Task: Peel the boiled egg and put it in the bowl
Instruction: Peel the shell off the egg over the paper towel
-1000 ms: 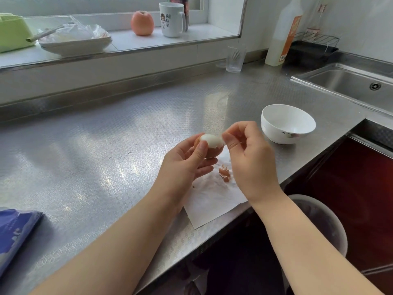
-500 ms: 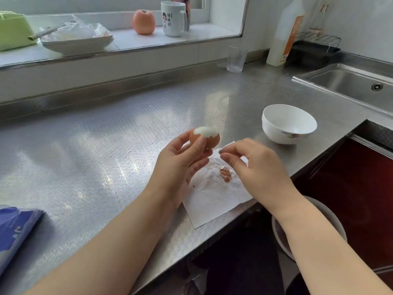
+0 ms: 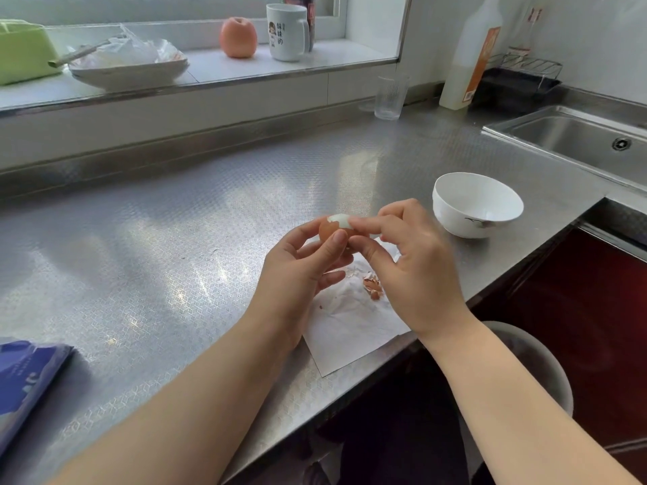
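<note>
My left hand (image 3: 301, 271) holds a brown boiled egg (image 3: 331, 227) above the steel counter; the top of the egg is bare white, the rest still has shell. My right hand (image 3: 413, 271) is against the egg's right side, thumb and forefinger pinching at the shell edge. Below the hands lies a white paper napkin (image 3: 346, 327) with a few brown shell bits (image 3: 371, 286) on it. The white bowl (image 3: 455, 222) stands to the right of the hands, with nothing in it.
The sink (image 3: 574, 141) is at the far right. A clear glass (image 3: 390, 96) and a white bottle (image 3: 469, 54) stand at the back. A bin (image 3: 539, 358) sits below the counter edge. A blue packet (image 3: 24, 383) lies at the left.
My right hand dropped a shell bit onto the napkin, then rose back to the egg and now pinches at its shell. The left hand kept hold of the egg.
</note>
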Available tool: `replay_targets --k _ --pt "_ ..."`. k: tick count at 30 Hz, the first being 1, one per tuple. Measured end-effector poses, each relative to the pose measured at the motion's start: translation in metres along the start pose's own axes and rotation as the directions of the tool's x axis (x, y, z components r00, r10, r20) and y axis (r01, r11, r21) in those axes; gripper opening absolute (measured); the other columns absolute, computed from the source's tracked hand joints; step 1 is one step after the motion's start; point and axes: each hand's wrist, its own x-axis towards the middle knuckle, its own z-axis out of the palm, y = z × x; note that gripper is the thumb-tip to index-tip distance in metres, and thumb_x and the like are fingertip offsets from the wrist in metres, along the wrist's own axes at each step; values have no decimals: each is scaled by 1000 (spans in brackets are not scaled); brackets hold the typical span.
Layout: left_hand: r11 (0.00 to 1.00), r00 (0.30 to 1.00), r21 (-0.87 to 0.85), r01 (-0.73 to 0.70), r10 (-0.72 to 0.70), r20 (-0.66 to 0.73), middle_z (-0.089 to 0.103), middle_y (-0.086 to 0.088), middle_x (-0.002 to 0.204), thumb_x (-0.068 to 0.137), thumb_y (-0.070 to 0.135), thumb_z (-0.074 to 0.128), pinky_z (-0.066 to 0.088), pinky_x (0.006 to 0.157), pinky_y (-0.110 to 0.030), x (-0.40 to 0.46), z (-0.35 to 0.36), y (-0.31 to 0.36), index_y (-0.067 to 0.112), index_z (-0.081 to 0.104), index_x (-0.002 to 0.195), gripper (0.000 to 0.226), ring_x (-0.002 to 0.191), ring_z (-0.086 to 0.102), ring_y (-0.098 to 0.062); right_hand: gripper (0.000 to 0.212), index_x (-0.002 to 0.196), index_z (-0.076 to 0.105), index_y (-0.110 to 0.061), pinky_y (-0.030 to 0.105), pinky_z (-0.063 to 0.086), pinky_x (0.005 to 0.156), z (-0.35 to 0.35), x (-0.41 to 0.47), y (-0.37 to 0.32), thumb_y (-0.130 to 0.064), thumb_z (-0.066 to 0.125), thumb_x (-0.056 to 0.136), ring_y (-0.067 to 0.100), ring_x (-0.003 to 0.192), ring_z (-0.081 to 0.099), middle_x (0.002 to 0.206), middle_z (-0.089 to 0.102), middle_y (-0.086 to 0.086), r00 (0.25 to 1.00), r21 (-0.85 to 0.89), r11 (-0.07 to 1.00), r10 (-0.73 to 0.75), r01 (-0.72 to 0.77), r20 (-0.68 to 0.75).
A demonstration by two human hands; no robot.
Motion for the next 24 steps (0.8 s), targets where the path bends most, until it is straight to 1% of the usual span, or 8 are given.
replay_targets --k 2,4,8,11,16,18,21,24 --pt "1000 1000 12 -10 10 -10 79 -1 91 68 35 78 56 66 -20 1 0 -1 19 66 118 53 85 75 -13 17 102 74 -15 33 50 72 1 -1 -1 -15 70 86 18 82 55 91 56 3 1000 1 1000 -10 10 -9" --pt "999 999 26 -24 24 -21 79 -2 91 67 35 79 56 66 -20 1 0 -2 20 67 114 51 85 76 -14 14 100 73 -15 32 50 70 2 -1 -2 -15 70 86 17 82 56 91 57 3 1000 18 1000 -11 11 -11" --pt "991 997 117 -62 67 -37 80 -3 94 69 38 78 58 73 -27 3 -2 -4 20 67 114 50 87 76 -16 8 93 71 -17 14 43 71 1 2 -1 -18 71 85 2 76 51 90 54 -8 999 91 995 44 -46 30" --pt "976 992 191 -108 119 -44 80 -2 95 69 40 78 60 76 -26 3 -2 -6 21 68 113 49 89 76 -16 7 89 70 -19 17 45 69 -1 4 1 -21 72 83 5 73 54 89 55 -13 987 186 971 132 -147 96" --pt "966 984 210 -149 167 -71 80 3 94 61 39 82 61 76 -27 3 0 -7 27 69 102 45 91 76 -16 7 86 66 -16 10 40 65 1 2 2 -20 72 84 4 68 52 88 59 -8 963 235 938 224 -255 148" --pt "964 982 217 -155 175 -76 79 4 94 61 36 83 62 76 -28 3 0 -7 26 69 101 43 93 76 -17 7 87 64 -14 14 43 64 4 0 1 -19 68 87 4 69 52 89 57 -7 958 228 935 239 -271 159" --pt "954 980 247 -167 189 -69 79 2 97 61 38 83 62 78 -29 3 1 -7 28 69 102 44 94 75 -16 4 89 59 -15 35 53 62 6 -2 -1 -17 62 91 13 72 55 92 52 -7 953 226 932 247 -283 177" --pt "945 977 270 -183 204 -54 78 7 96 61 41 83 61 79 -29 2 1 -7 31 70 101 43 92 75 -12 4 89 58 -16 35 54 64 6 -2 -1 -18 59 93 14 75 57 93 52 -7 943 232 921 273 -314 192"
